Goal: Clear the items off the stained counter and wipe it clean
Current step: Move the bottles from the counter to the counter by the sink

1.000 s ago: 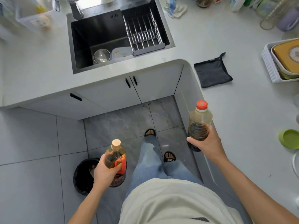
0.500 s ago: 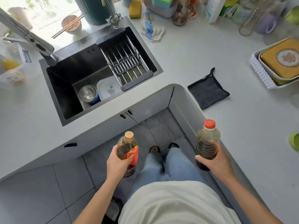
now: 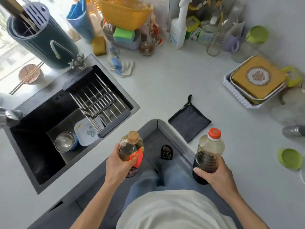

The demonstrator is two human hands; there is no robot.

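Though gripped, bottle labels (image 3: 138, 158) unreadable

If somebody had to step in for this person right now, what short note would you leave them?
Left hand: gripping the cork-topped bottle with the red label, held in the air in front of the counter corner.
Right hand: gripping the red-capped bottle of dark liquid, at the counter edge.
Dark cloth: lying flat on the counter by the inner corner, untouched.
Done: both bottles are picked up.
Left: set the bottles down somewhere, probably among the clutter at the back, clear anything else, such as the green lid, then wipe with the cloth.
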